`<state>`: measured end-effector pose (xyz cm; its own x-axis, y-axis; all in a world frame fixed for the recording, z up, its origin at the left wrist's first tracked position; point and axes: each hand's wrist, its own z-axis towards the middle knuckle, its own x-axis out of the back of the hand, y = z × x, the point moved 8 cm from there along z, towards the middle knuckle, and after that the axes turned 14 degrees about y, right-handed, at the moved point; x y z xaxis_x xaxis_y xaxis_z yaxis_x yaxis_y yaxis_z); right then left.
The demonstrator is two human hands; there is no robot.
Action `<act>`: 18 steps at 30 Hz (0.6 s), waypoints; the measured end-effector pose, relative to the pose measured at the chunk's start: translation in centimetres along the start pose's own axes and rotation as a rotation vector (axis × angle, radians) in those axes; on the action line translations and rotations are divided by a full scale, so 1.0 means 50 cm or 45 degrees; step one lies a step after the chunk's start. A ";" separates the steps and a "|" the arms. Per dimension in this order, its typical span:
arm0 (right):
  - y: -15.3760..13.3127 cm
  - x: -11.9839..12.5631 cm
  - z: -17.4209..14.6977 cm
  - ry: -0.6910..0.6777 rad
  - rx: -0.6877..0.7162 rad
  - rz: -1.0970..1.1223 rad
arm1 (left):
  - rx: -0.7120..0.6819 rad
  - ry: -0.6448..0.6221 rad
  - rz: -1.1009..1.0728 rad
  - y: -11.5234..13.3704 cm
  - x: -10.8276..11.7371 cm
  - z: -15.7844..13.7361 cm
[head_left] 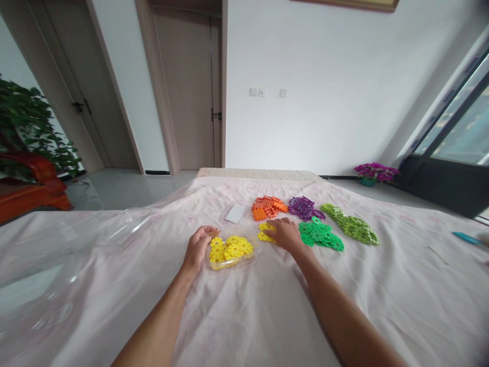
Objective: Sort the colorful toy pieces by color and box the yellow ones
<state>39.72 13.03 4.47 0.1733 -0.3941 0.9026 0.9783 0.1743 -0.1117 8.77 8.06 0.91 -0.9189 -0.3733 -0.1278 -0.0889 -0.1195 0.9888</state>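
My left hand (197, 248) grips the left rim of a clear plastic box (250, 261), thumb at its far corner. Inside the box lies a heap of yellow flower-shaped plastic discs (237, 246). To the right of the box, my right hand (284, 233) reaches over a small group of loose yellow discs (263, 236) on the cloth. Its fingers are spread from the thumb and touch the discs, partly covering them. Close to the right hand is a pile of green discs (320, 234).
Orange square pieces (268, 207), purple pieces (303, 207) and light green pieces (351, 224) lie in piles farther back. A clear lid with a white label (236, 214) rests behind the box. Large clear plastic packaging (57, 285) covers the left side. A blue object (466, 238) lies far right.
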 end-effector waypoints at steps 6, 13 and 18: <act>-0.022 -0.007 0.007 -0.027 0.068 -0.109 | 0.008 -0.010 -0.016 0.000 -0.003 0.000; -0.026 -0.001 0.015 0.040 0.042 -0.223 | 0.035 0.010 -0.013 0.010 -0.005 -0.004; -0.007 0.031 0.024 0.250 -0.162 0.105 | 0.020 0.003 0.001 0.013 -0.005 -0.006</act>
<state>39.49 13.44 6.41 0.2596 -0.5532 0.7916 0.9642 0.1028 -0.2444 9.04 7.79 1.57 -0.9180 -0.3756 -0.1275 -0.0946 -0.1049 0.9900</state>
